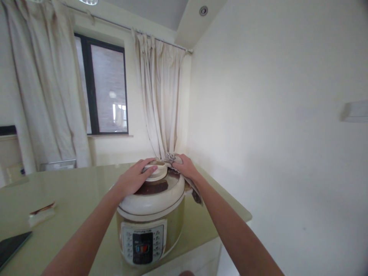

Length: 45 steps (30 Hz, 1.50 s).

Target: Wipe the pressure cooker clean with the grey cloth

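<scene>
The electric cooker [152,211] stands upright on the pale green worktop [86,188], near its front edge and toward its right end. Its lid [158,201] is on, and the control panel [143,242], with a dark display in the middle, faces the person. On the lid there is a raised whitish knob [158,174].

Both hands are at the top of the cooker. The left hand [135,177] is partly closed around the left side of the knob, with the thumb over the near part and the fingers over the far part. The right hand [185,167] is curled on a greyish cloth [170,157], which is bunched beside the knob, at the far right part of the lid. One end of this cloth hangs down along the right side of the cooker, below the wrist. How tightly the right fingers are pressed, I cannot tell.

On the left part of the worktop lie a small pale item with a reddish-brown edge [42,214] and, nearer to the person, a dark flat object [13,247], cut by the picture border. Behind are a dark-framed window [109,88] and cream curtains [161,92].
</scene>
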Each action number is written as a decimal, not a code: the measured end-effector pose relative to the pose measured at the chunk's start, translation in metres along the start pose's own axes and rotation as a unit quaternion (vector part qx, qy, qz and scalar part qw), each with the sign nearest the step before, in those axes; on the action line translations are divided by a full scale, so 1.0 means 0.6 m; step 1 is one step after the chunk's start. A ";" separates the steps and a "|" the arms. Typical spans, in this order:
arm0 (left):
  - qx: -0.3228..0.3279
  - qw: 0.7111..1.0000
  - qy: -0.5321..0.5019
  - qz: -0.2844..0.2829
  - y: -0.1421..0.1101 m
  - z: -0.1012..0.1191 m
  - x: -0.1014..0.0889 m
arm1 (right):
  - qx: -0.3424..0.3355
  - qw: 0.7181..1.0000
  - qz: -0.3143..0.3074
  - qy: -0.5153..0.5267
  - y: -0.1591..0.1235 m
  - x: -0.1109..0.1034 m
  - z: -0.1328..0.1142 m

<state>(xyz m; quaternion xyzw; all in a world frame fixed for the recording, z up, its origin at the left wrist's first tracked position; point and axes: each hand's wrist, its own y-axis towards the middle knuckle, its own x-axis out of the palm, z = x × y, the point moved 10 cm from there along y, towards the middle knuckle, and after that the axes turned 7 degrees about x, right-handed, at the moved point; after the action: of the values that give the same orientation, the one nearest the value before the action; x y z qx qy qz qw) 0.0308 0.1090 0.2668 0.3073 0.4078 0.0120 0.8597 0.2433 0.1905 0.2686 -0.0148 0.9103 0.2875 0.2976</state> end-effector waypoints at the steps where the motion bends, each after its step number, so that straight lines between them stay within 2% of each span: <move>1: -0.003 1.000 0.001 -0.001 0.000 -0.002 0.001 | -0.023 0.999 0.021 -0.006 -0.023 -0.011 -0.016; 4: -0.009 1.000 0.003 -0.001 0.003 -0.010 0.002 | -0.077 0.996 0.044 -0.015 -0.108 -0.033 -0.073; 7: -0.002 1.000 0.002 -0.001 0.007 -0.012 0.000 | -0.123 0.990 0.052 -0.042 -0.210 -0.040 -0.136; 10: 0.005 1.000 0.009 -0.004 0.009 -0.006 -0.003 | -0.181 0.980 0.038 -0.074 -0.296 -0.024 -0.186; 12: 0.003 1.000 0.018 -0.002 0.008 -0.002 -0.004 | -0.197 0.976 0.036 -0.090 -0.318 -0.009 -0.196; 14: 0.005 1.000 0.025 0.001 0.008 0.002 -0.004 | -0.174 0.979 0.052 -0.097 -0.300 -0.001 -0.187; 18: 0.003 0.999 0.044 0.011 0.008 0.000 -0.003 | -0.038 0.992 0.100 -0.071 -0.186 -0.015 -0.135; 21: -0.010 0.999 0.052 0.010 0.006 -0.002 -0.002 | 0.073 0.993 0.077 -0.044 -0.110 -0.021 -0.092; 23: -0.017 0.999 0.050 0.009 0.005 -0.001 -0.003 | 0.098 0.993 0.061 -0.033 -0.094 -0.021 -0.081; 26: -0.018 0.999 0.042 0.015 0.003 0.002 -0.006 | 0.035 0.994 0.100 -0.038 -0.134 -0.021 -0.102; 29: -0.017 0.999 0.034 0.012 0.004 0.002 -0.004 | -0.056 0.987 0.144 -0.050 -0.229 -0.010 -0.142; 32: -0.025 0.999 0.017 0.019 0.006 -0.001 -0.007 | -0.133 0.981 0.120 -0.074 -0.311 0.013 -0.184; 34: -0.033 0.999 -0.035 0.025 0.007 -0.002 -0.011 | -0.168 0.977 0.080 -0.101 -0.328 0.024 -0.209; 36: -0.044 0.989 -0.142 0.025 0.005 -0.001 -0.013 | -0.180 0.975 0.038 -0.124 -0.309 0.030 -0.225; 38: -0.070 0.960 -0.270 0.007 -0.002 -0.001 -0.007 | -0.172 0.976 0.006 -0.135 -0.262 0.033 -0.233; 40: -0.124 0.927 -0.354 -0.010 -0.014 -0.008 0.002 | -0.156 0.979 -0.016 -0.130 -0.208 0.036 -0.235; 43: -0.189 0.908 -0.375 -0.002 -0.031 -0.023 0.005 | -0.139 0.987 -0.016 -0.075 -0.148 0.032 -0.230; 45: -0.180 0.910 -0.373 0.007 -0.031 -0.023 0.002 | -0.124 0.992 -0.007 -0.011 -0.130 0.022 -0.214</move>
<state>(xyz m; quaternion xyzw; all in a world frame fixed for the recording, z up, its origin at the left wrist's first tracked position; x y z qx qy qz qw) 0.0176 0.1014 0.2494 0.1323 0.0461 -0.0249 0.9898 0.1793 0.0592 0.3057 -0.0542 0.8642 0.3959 0.3057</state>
